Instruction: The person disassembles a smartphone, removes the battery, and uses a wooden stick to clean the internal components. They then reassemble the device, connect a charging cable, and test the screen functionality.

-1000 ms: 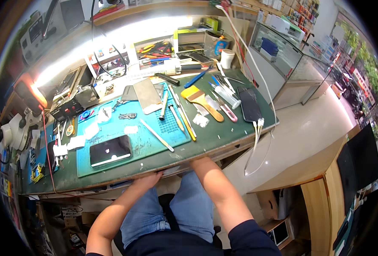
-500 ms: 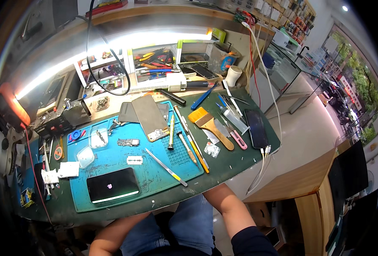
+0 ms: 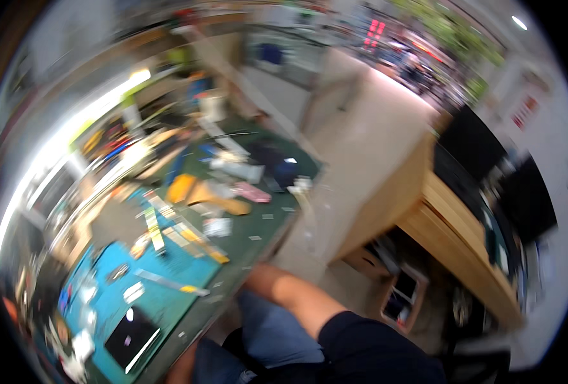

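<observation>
My right forearm (image 3: 290, 291) reaches over my lap to the front edge of the bench, where my right hand is hidden below the edge. Only a bit of my left forearm (image 3: 183, 363) shows at the lower edge, and its hand is out of sight. On the blue work mat (image 3: 188, 272) nearest me lies a smartphone (image 3: 130, 338) with a lit logo on a dark screen. Beyond it are a white razor blade (image 3: 133, 292), a small phone part (image 3: 117, 273) and tweezers (image 3: 172, 282) with a yellow band. Motion smears much of the picture.
On the bench's right part lie a wide brush (image 3: 217, 197), a pink-handled tool (image 3: 252, 192), a syringe (image 3: 238, 170) and a dark phone (image 3: 281, 163). A white cup (image 3: 212, 104) stands behind. To the right is a wooden desk (image 3: 386, 208) with monitors (image 3: 470, 142).
My view has swung to the right, so the bench now sits further left and tilted, and the wooden desk fills more of the picture. The smartphone still lies on the mat.
</observation>
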